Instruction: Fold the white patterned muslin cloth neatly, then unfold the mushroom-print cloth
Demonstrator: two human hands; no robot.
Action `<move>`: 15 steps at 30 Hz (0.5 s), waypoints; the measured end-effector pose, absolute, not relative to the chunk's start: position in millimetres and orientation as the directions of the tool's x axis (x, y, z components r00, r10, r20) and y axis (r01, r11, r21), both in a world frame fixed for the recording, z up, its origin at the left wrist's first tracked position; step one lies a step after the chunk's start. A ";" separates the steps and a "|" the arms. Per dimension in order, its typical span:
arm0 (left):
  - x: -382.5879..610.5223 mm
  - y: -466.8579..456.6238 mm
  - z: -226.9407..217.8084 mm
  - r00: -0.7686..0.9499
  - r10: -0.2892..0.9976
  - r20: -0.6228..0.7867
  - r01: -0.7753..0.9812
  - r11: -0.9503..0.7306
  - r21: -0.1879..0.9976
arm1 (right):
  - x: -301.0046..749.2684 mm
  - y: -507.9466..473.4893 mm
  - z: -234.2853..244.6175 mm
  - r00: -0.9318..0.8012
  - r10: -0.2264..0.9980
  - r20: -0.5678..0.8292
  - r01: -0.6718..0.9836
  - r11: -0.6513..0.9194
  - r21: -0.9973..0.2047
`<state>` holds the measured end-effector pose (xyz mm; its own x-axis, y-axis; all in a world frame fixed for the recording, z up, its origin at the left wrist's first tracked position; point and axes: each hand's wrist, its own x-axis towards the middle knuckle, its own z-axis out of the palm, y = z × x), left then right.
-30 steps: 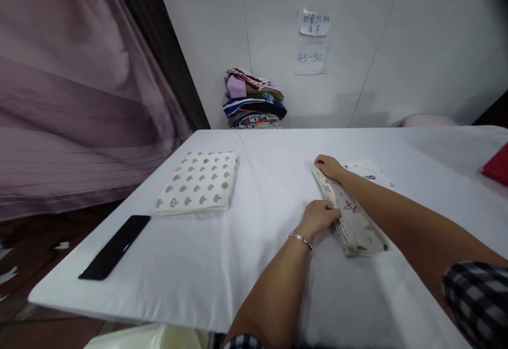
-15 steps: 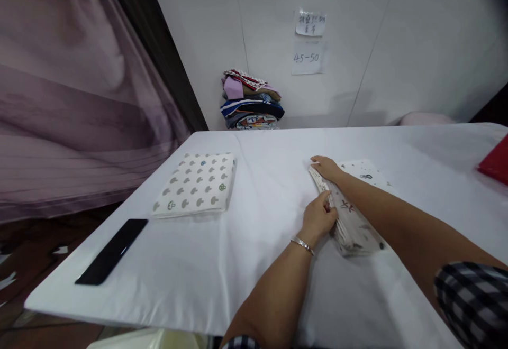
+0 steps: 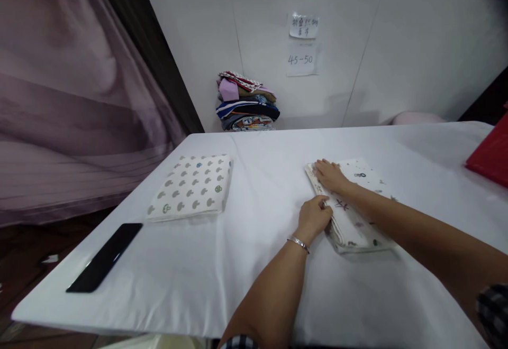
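Note:
A folded white printed cloth [image 3: 357,222] lies on the white table [image 3: 257,222], right of centre. My right hand [image 3: 329,174] rests flat on its far left corner, fingers stretched out. My left hand [image 3: 313,217], with a bracelet at the wrist, has its fingers curled against the cloth's left edge, pinching the folded layers. A second folded cloth with a mushroom print [image 3: 192,187] lies apart on the table's left side.
A black phone [image 3: 103,257] lies near the table's front left edge. A stack of folded clothes [image 3: 246,101] stands at the wall behind the table. A red object [image 3: 490,153] sits at the right edge. A purple curtain [image 3: 71,100] hangs on the left.
The cloth has been laid flatter on the table. My right hand has spread flat on its far corner, and my left hand has shifted slightly along its left edge.

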<state>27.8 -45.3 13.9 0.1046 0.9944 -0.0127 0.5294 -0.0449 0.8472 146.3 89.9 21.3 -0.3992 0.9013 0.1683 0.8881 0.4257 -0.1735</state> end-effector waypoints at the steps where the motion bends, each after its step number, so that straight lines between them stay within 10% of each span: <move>1: 27.8 -44.8 13.1 0.102 0.995 -0.009 0.526 -0.046 0.849 | 143.9 87.1 20.5 -0.434 0.890 0.137 0.876 0.453 -0.168; 15: 26.4 -40.4 11.2 0.115 0.993 -0.004 0.514 -0.056 0.856 | 120.4 86.4 19.0 -0.454 0.891 0.007 0.870 0.445 -0.213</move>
